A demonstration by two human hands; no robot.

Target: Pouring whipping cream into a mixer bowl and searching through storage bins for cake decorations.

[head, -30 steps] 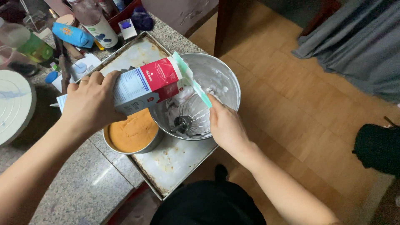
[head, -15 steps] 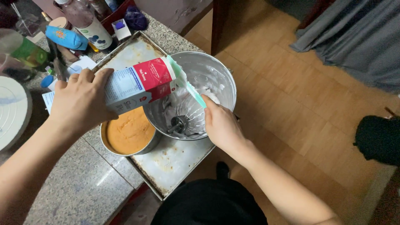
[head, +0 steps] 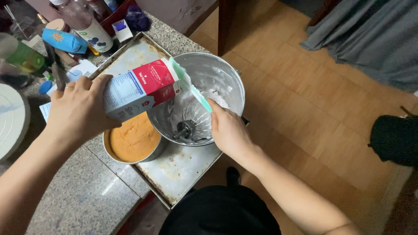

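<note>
1. At the far left a white round plate (head: 11, 119) lies on the speckled grey table (head: 65, 200), partly cut off by the frame edge.
2. Behind it stand a green bottle (head: 19, 56), a blue packet (head: 63, 40) and a clear bottle (head: 85, 24) with a white label.
3. The left hand (head: 78, 113) grips a carton (head: 139, 89), white, blue and red, with its fingers clamped around the base end.
4. The carton is tipped on its side, and its green opened top points down into the bowl (head: 217, 74).
5. Below the carton a round tin (head: 133, 141) holds an orange-brown cake and touches the bowl's left side.
6. Tin and bowl both sit on a worn metal tray (head: 183, 167) that overhangs the table edge.
7. The steel bowl is smeared inside with white cream, and a whisk (head: 189, 126) lies in its bottom.
8. The right hand (head: 228, 130) rests on the bowl's near rim, its fingers together and curled over the edge, the index fingertip close to the carton's green top.
9. To the right lies wooden floor (head: 305, 109), with a grey curtain (head: 365, 39) at the top right and a black object (head: 394, 139) at the right edge.
</note>
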